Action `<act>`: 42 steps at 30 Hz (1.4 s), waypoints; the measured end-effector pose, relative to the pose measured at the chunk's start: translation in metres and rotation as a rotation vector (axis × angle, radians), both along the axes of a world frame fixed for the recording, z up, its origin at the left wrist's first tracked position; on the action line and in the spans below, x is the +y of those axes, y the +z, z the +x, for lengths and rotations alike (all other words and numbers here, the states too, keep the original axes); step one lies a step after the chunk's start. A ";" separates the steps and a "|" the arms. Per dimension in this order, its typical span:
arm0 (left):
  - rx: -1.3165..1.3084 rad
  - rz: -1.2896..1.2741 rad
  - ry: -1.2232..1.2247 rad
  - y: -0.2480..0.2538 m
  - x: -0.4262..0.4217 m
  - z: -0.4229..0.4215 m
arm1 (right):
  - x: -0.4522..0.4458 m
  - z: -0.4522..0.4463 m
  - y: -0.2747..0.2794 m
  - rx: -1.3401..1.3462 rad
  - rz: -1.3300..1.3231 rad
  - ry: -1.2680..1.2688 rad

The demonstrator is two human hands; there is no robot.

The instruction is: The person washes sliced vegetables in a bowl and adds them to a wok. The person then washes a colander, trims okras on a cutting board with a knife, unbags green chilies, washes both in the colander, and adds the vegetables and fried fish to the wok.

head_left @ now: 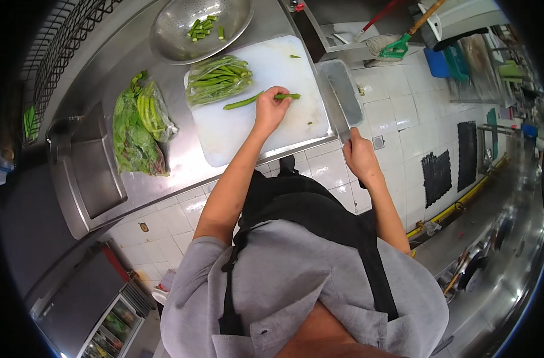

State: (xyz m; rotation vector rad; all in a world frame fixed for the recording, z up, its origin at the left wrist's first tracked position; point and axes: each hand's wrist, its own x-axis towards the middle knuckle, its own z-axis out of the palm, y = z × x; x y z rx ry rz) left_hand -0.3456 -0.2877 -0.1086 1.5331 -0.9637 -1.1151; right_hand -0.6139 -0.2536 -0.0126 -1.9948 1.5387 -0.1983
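Head view: the left hand [273, 110] is pinching a long green stalk [242, 103] near one end, thumb and fingertips drawn together rather than spread. The stalk is lying across the white cutting board [254, 132], its shorter end showing beyond the fingertips and its longer part extending the other way, towards the sink side. The right hand [363, 156] is closing around the handle of a knife [340, 118] — the blade is pointing away from the body, over the edge of the grey bin [348, 89] beside the board, and is not touching the stalk. How much of the handle the palm is covering, I cannot tell.

Judging by its look, the stalk is light and fairly firm, with a little bend along its length; it would probably snap if folded sharply, and its rounded skin could roll or slip if damp. A fingertip hold across its width, pressing it gently to the board, is looking like the sensible grip, with the fingertips curled back from any blade.

Around it, a clear bag of green stalks [218, 79] is resting on the board, and small scraps [309, 123] are lying near its right side. Just beyond the board, a steel colander [164, 37] is holding short cut pieces [200, 28]; bagged leafy greens [131, 134] are sitting on the steel counter [182, 158].
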 end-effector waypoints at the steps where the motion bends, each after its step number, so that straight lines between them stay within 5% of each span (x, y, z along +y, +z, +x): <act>1: -0.235 0.010 -0.011 -0.007 -0.001 0.001 | 0.002 0.001 0.001 -0.006 0.000 0.019; 4: -0.621 -0.303 -0.074 -0.024 0.003 0.005 | 0.011 0.010 -0.002 -0.027 -0.017 0.079; 7: -0.683 -0.321 -0.100 -0.029 0.006 0.008 | 0.023 0.028 -0.023 -0.007 -0.040 0.117; 17: -0.721 -0.394 0.052 0.020 0.013 0.061 | -0.005 -0.003 -0.023 0.027 -0.105 -0.013; 21: -0.595 -0.288 0.128 0.061 -0.002 0.089 | 0.027 -0.012 -0.016 -0.188 0.193 0.188; 25: -0.569 -0.286 0.127 0.064 -0.001 0.081 | 0.027 -0.013 -0.032 -0.157 0.201 0.089; 33: -1.109 -0.702 0.315 0.117 -0.053 0.159 | 0.017 0.012 -0.019 -0.149 0.062 0.087; 35: -0.870 -0.309 0.041 0.094 -0.013 0.127 | 0.023 0.017 -0.018 -0.143 0.071 0.119; 37: -1.008 -0.118 -0.208 0.028 0.018 0.112 | 0.026 0.026 -0.021 -0.170 0.067 0.126; 42: -1.090 -0.122 -0.213 -0.012 0.038 0.074 | 0.024 0.058 -0.018 -0.068 -0.026 0.164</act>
